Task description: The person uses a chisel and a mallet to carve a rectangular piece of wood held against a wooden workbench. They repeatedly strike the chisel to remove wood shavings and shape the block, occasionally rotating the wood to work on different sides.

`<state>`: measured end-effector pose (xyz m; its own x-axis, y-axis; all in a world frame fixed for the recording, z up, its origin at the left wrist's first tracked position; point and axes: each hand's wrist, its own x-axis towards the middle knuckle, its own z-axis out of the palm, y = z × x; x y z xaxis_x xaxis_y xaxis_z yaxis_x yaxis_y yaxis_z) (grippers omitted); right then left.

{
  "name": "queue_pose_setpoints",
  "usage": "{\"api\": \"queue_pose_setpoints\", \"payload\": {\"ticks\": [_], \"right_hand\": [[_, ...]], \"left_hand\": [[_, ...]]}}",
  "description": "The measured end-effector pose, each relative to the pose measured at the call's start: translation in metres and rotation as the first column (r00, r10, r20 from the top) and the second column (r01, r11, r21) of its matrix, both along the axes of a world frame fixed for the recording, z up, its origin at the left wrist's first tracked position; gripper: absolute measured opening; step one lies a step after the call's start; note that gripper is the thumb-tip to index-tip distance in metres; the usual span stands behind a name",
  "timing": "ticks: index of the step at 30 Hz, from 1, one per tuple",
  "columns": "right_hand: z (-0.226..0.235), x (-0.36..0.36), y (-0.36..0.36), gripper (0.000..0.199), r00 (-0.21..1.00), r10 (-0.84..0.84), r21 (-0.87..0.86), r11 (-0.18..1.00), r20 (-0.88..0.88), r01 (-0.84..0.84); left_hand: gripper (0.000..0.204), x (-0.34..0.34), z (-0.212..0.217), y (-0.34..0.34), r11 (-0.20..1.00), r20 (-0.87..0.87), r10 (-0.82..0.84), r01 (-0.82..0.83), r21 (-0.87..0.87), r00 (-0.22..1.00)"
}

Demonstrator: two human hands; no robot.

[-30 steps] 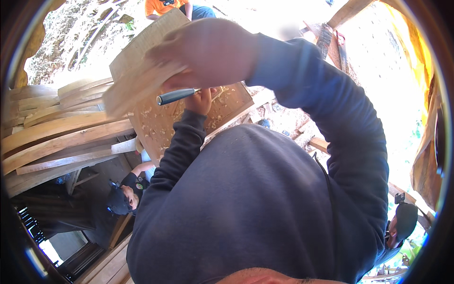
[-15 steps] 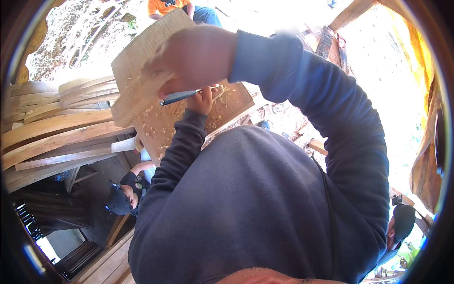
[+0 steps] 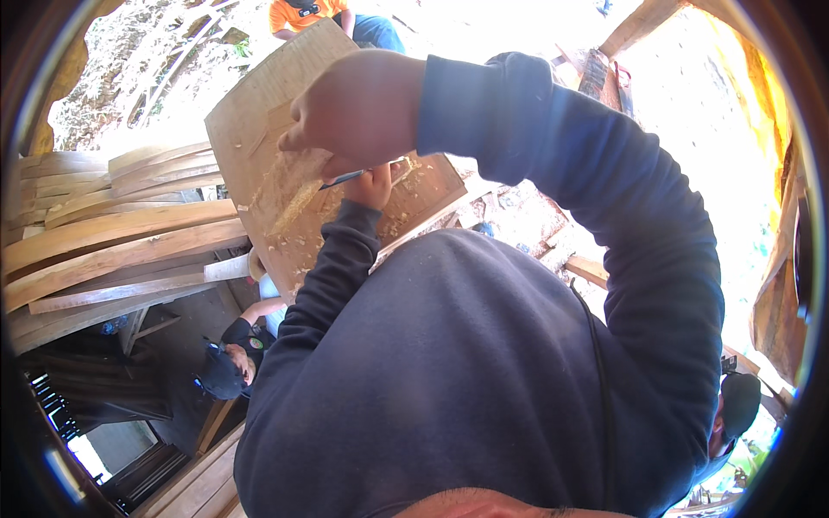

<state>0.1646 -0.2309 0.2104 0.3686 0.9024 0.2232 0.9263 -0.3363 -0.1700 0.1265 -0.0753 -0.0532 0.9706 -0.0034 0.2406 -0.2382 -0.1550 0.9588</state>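
A broad wooden panel (image 3: 250, 121) lies in front of me, strewn with curled shavings. My left hand (image 3: 373, 186) is wrapped round a chisel (image 3: 339, 180), a slim dark tool held low and slanting over the panel. Above and left of it, my right hand (image 3: 363, 108) is closed on a pale wooden block (image 3: 302, 164), which is smeared by motion, so its exact shape cannot be made out. The right wrist bends over the panel and hides part of it.
Long curved planks (image 3: 121, 229) are stacked on the left. A person in a dark cap (image 3: 220, 371) is at the lower left, another in orange (image 3: 302, 13) sits beyond the panel, and a third cap (image 3: 740, 406) shows at the right. Wood scraps (image 3: 553, 246) lie right of the panel.
The wooden block has swung from the panel's left edge in toward the chisel. The right fingers are less blurred, and less of the chisel shows left of my left hand.
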Motion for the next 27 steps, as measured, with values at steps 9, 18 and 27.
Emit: {"api": "queue_pose_setpoints", "payload": {"ticks": [9,18,27], "right_hand": [[-0.024,-0.002,-0.003,0.055,0.999,-0.009,0.150,0.989,0.043,0.002],[-0.062,0.015,-0.001,0.056,0.978,-0.190,0.287,0.935,-0.085,0.206],[-0.012,0.009,-0.058,0.058,0.965,-0.212,0.443,0.858,-0.155,0.259]], "left_hand": [[0.017,0.010,-0.018,0.009,0.985,0.078,-0.030,0.017,0.170,0.997],[0.012,0.007,0.001,0.001,0.968,-0.072,-0.056,0.072,0.239,0.996],[0.012,0.007,0.019,0.007,0.956,-0.085,-0.010,-0.015,-0.291,0.996]]}}
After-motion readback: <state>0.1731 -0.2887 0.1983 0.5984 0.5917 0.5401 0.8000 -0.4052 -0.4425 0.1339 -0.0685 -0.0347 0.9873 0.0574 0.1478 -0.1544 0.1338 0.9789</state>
